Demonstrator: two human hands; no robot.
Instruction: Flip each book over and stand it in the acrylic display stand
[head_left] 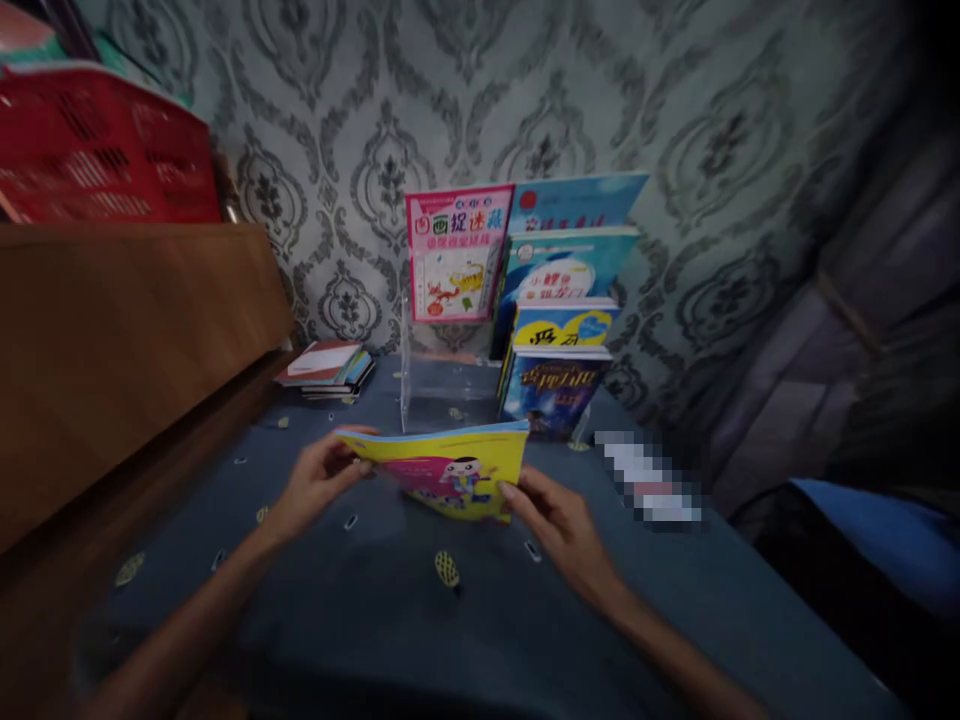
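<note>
A thin yellow and pink picture book (450,470) with a cartoon figure on its cover is held up over the table. My left hand (321,478) pinches its upper left corner. On the opposite side, my right hand (556,518) grips the right edge, thumb on the cover. Behind the book stands a clear stepped book rack (406,385). Its right side carries several books in tiers, with a dark blue book (553,392) at the front and a yellow and blue book (564,326) behind it. A pink book (457,255) stands at the rack's back left.
A small pile of books (326,368) lies at the back left of the dark patterned tablecloth (337,600). At the left, a red basket (105,150) sits on a wooden cabinet (135,340). A blurred-out item (649,478) lies at the right, near a curtain (802,370).
</note>
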